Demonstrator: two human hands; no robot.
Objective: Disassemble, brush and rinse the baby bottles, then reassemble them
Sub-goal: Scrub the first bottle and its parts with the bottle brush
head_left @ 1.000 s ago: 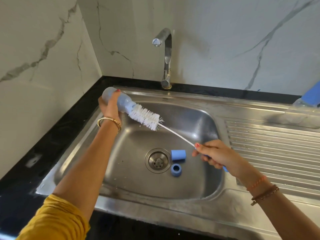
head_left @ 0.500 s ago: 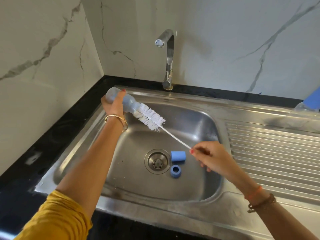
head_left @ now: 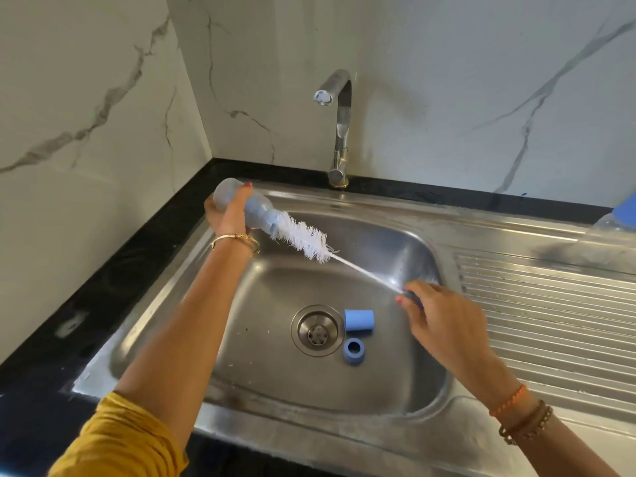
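My left hand (head_left: 229, 215) grips a clear bluish baby bottle (head_left: 256, 208), tilted with its mouth toward the basin. A white bottle brush (head_left: 303, 237) has its tip in the bottle's neck, most bristles outside. My right hand (head_left: 437, 318) holds the brush's blue handle over the right side of the basin; a thin wire stem runs between. A blue cap (head_left: 359, 321) lies on its side by the drain, and a blue screw ring (head_left: 353, 349) lies just in front of it.
The steel sink (head_left: 395, 418) has a round drain (head_left: 317, 330) and a ribbed drainboard (head_left: 550, 321) on the right. A chrome tap (head_left: 339, 132), not running, stands at the back. Another bottle with a blue top (head_left: 619, 215) sits at the far right edge. Black counter surrounds the sink.
The brush has slid partly out of the bottle, showing more bristles. My right hand has drawn back to the right along the stem to the handle.
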